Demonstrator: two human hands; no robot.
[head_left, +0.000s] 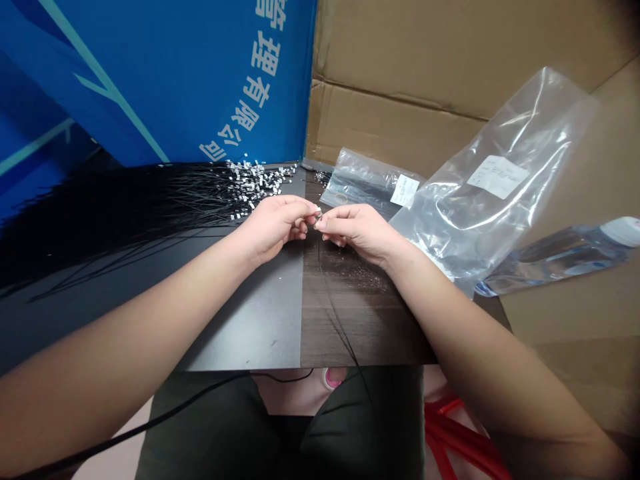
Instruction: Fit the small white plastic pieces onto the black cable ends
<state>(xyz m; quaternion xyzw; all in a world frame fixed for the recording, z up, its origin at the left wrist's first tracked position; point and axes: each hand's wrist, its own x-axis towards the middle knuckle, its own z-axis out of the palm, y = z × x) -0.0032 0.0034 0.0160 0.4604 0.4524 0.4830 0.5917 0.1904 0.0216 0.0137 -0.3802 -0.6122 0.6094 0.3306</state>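
My left hand and my right hand meet over the middle of the table, fingertips almost touching. Between my left thumb and forefinger is a small white connector. My right fingers pinch right beside it, at the end of a thin black wire that hangs down over the table's front edge toward my lap. The exact grip at the fingertips is too small to make out. To the left lies a big pile of black wires, many tipped with white connectors.
A flat clear bag with a label lies behind my right hand. A larger clear plastic bag and a water bottle are at the right, against cardboard. A blue printed panel stands behind the wires. Below right is a red stool.
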